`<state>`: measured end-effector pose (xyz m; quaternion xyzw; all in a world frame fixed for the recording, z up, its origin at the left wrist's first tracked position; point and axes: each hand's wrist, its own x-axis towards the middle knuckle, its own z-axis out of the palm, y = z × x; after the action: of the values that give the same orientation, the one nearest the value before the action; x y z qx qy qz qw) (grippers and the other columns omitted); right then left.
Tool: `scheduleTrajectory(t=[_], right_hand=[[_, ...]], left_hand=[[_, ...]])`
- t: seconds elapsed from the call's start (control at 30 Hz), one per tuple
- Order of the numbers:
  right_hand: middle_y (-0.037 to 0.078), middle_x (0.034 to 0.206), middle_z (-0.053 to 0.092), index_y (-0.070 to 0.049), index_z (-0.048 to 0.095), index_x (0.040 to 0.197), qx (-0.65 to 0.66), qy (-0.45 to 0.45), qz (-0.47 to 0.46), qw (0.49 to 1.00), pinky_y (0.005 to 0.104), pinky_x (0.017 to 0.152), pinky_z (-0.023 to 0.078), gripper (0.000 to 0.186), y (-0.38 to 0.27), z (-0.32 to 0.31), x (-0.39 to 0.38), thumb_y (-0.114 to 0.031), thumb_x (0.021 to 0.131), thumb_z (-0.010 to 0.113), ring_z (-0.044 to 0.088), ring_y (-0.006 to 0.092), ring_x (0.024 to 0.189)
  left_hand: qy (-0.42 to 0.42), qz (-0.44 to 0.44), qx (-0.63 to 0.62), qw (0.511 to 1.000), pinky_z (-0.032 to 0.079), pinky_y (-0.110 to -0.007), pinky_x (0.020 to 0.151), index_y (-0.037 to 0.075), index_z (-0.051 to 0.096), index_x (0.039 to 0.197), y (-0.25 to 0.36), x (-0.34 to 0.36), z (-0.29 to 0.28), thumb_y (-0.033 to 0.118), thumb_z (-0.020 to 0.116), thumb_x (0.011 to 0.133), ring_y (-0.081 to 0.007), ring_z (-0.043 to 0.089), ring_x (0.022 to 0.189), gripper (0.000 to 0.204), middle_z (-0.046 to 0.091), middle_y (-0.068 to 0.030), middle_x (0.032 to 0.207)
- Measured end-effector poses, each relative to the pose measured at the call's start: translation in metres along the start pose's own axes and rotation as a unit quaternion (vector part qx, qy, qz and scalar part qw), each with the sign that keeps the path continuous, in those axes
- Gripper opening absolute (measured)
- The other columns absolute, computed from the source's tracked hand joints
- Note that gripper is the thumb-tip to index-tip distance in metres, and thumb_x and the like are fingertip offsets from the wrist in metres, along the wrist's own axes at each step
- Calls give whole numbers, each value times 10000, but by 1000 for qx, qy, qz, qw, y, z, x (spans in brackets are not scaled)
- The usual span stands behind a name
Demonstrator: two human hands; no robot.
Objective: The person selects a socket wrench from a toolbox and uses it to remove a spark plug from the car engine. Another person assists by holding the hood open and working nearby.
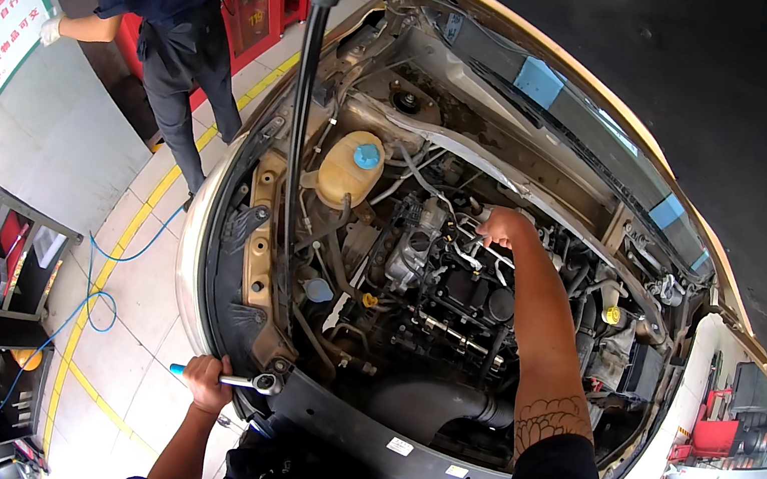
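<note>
- Ratchet wrench [265,383] sits to the near left of the engine [466,289], its chrome head over the front panel [331,434]; whether the 2 touch is unclear.
- Your left hand [205,382] is wrapped round the wrench's handle, the blue end sticking out past your fist.
- Your right hand [507,228] reaches over the engine to the metal pipes [467,257] on its far side; your fingers are bent, but I cannot tell whether they pinch anything.
- Left of the engine, you have a yellowed tank [338,176] with a blue cap [367,156].
- On the engine's near side, you have a thick black duct [411,407].
- Well left of the engine, 1 other person [181,23] stands in dark clothes.
</note>
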<state>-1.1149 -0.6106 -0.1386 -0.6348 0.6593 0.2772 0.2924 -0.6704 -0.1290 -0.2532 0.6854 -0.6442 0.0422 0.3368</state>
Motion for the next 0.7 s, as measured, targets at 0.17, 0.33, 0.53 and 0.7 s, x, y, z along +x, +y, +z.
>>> scheduleTrajectory(t=[0.17, 0.33, 0.53, 0.7], right_hand=[[124, 1068, 760, -94, 796, 997, -331, 122, -70, 933, 465, 798, 591, 192, -1, 30, 30, -229, 871, 748, 725, 329, 977], [58, 1044, 759, -172, 803, 954, -470, 149, -158, 856, 469, 780, 589, 105, -8, 38, 14, -156, 871, 740, 726, 301, 984], [8, 1058, 769, -184, 808, 1012, -555, 144, -193, 796, 414, 799, 581, 172, -13, 48, -24, -145, 903, 680, 720, 239, 1056], [4, 1030, 772, -199, 815, 996, -504, 147, -206, 826, 426, 807, 589, 167, -8, 54, -24, -151, 894, 692, 724, 238, 1048]], left_hand=[[-6, 5, -5, 1000, 329, -455, 513, 92, 396, 610, 2, 4, 2, 53, 694, 835, -328, 462, 503, 375, 437, -110, 568], [5, 7, -7, 1000, 332, -455, 505, 100, 394, 609, 1, 3, 2, 43, 694, 827, -325, 466, 490, 376, 436, -106, 561], [8, 10, -6, 1000, 331, -459, 500, 96, 392, 611, -1, -1, 4, 44, 694, 817, -333, 462, 488, 369, 428, -110, 558], [11, 10, -11, 1000, 328, -459, 500, 95, 388, 613, -3, -2, 4, 42, 692, 815, -334, 460, 489, 369, 425, -109, 559]])
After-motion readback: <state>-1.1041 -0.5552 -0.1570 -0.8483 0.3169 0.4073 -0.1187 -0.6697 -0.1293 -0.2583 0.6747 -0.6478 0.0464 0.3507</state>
